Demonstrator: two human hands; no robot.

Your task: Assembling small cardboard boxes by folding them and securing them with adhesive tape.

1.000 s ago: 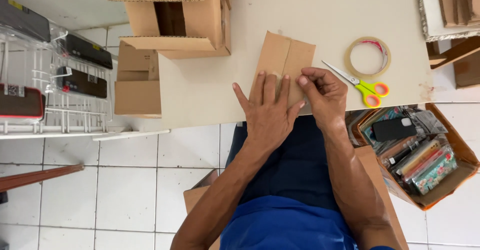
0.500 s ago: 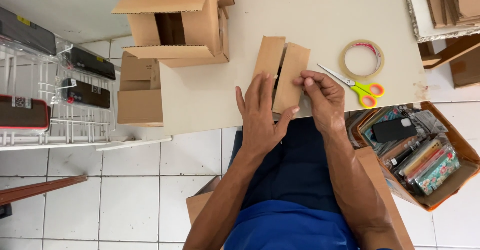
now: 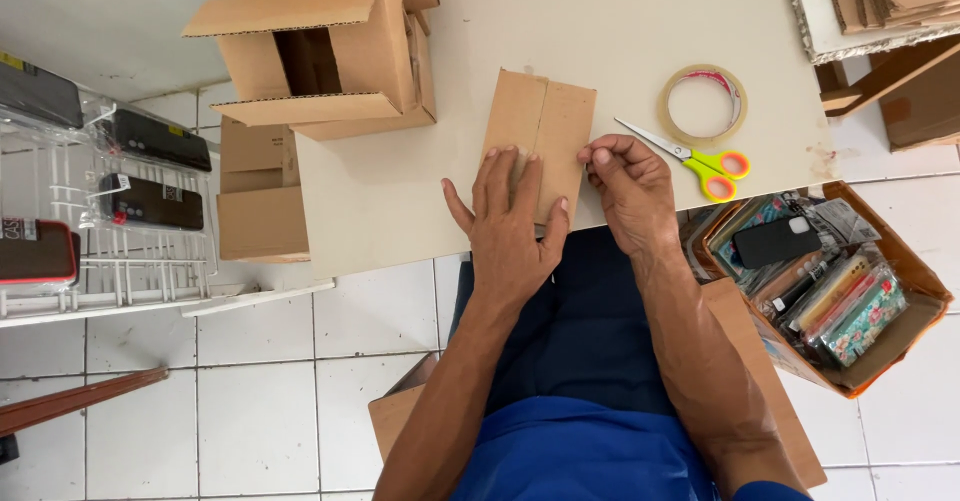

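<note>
Left hand (image 3: 515,231) flattens cardboard (image 3: 545,126).

Bare forearms, blue short sleeves

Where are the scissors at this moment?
In the head view, the scissors lie on the table to the right of the right hand, just below the roll of tape, near the table's front edge.

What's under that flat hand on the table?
The left hand lies flat on a folded brown cardboard piece, which rests on the pale table. The part of the cardboard beneath the palm is covered, so nothing there can be seen.
</note>
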